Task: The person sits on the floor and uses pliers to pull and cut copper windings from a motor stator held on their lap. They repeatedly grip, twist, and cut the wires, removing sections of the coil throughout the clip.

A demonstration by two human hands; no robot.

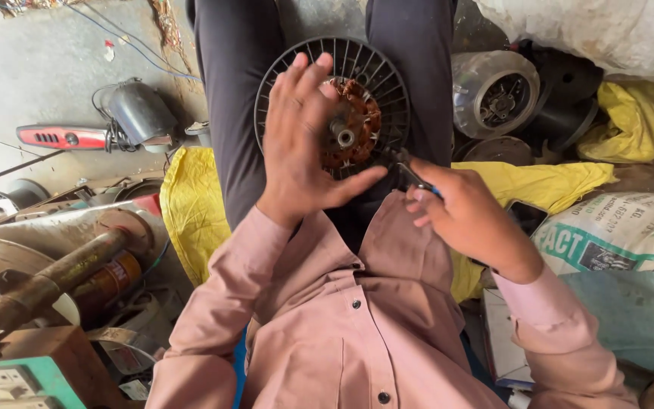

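A person in a pink shirt sits with a round black slotted fan housing [387, 76] resting on their lap, a rust-coloured copper-wound motor core [353, 125] at its centre. The left hand [304, 144] lies spread flat across the housing's left half, fingers open and pressing on it, thumb stretched under the core. Just below and right of the housing, the right hand [467, 216] is closed around a slim dark tool [410, 170] whose tip touches the housing's lower edge. Left of the housing, well apart, a red-handled power tool [66, 138] lies on the concrete floor. Right of the housing sits a clear plastic motor cover [490, 91].
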